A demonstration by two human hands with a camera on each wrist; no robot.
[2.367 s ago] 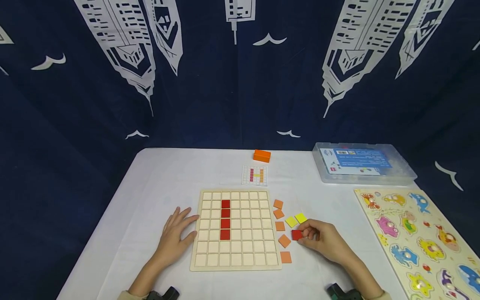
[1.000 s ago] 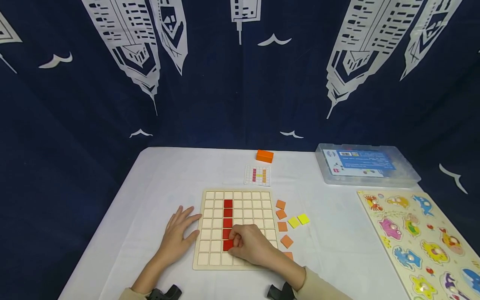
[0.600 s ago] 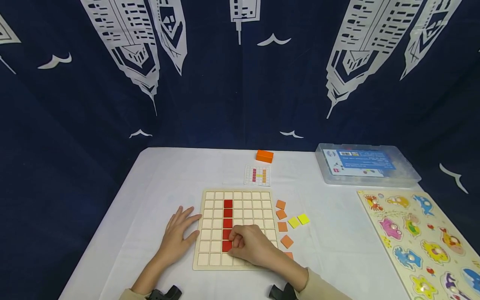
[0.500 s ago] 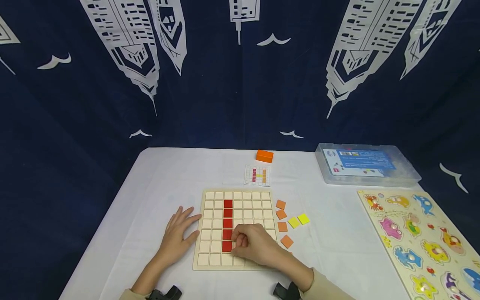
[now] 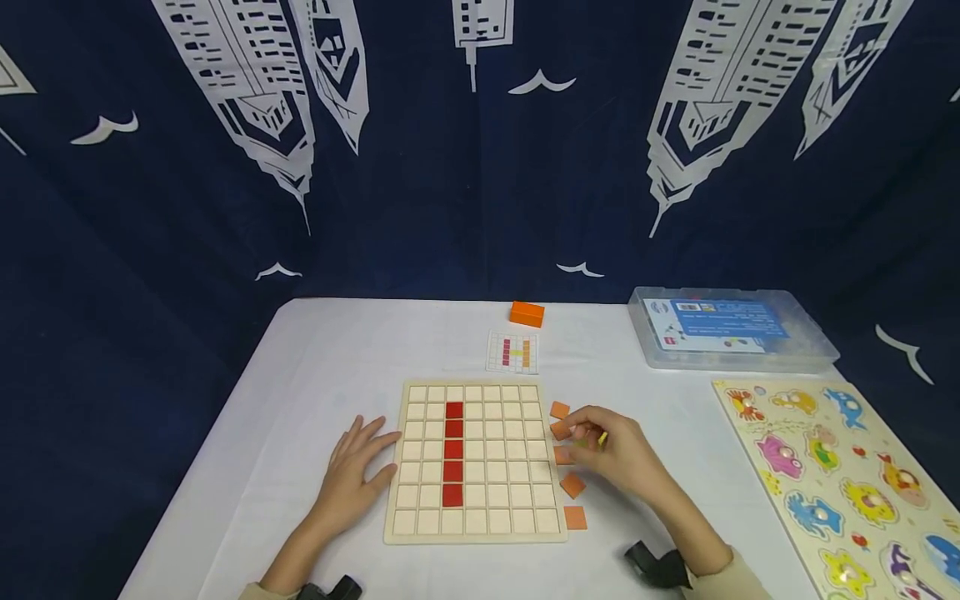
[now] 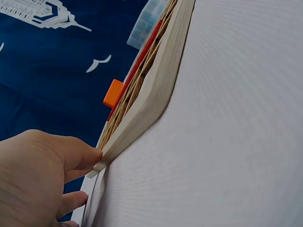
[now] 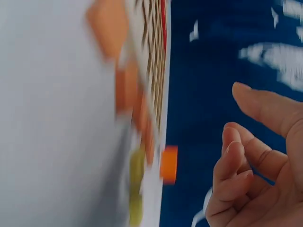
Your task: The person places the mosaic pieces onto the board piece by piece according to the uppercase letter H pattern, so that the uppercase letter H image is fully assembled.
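A wooden grid board [image 5: 497, 473] lies mid-table with a column of red square tiles [image 5: 453, 450] in its cells. My left hand [image 5: 347, 475] rests at the board's left edge, fingers spread; the left wrist view has its thumb against the board's side. To the right of the board, my right hand [image 5: 622, 450] hovers over loose orange tiles [image 5: 575, 518]. Its thumb and forefinger stand apart, holding nothing, in the right wrist view. A yellow tile [image 5: 602, 437] shows past the fingers; both yellow tiles [image 7: 136, 208] lie on the table, partly hidden in the head view.
Behind the board lie a printed pattern card [image 5: 513, 352] and an orange block [image 5: 527, 314]. At the back right sits a clear plastic case [image 5: 810, 350]. An animal puzzle board [image 5: 798, 429] takes up the right side of the table.
My right hand carried a red tile from beside the yellow tiles to the lower end of the red column, let go, and moved back right over the loose tiles. My left hand stayed put.
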